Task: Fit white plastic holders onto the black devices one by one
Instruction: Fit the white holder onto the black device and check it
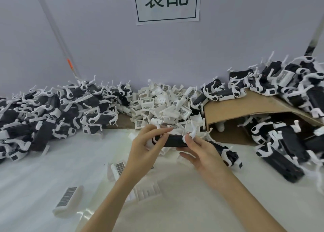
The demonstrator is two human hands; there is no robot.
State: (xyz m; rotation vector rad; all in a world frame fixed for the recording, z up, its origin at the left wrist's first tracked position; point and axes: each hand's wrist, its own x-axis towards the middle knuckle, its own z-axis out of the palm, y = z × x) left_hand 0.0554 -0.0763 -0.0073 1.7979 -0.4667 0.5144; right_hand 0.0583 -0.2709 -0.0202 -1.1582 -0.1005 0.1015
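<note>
At nine o'clock a heap of black devices with white parts (pixel 52 109) is seen on the white table (pixel 43 170). Toward seven o'clock a loose white holder (pixel 67 203) is laid flat. In the centre, one black device (pixel 175 140) is held level above the table: its left end is gripped by the left hand (pixel 145 147), its right end is pinched by the right hand (pixel 201 153). At twelve o'clock a pile of white holders (pixel 164 103) is found. At three o'clock a cardboard box (pixel 245 112) is covered with more devices.
</note>
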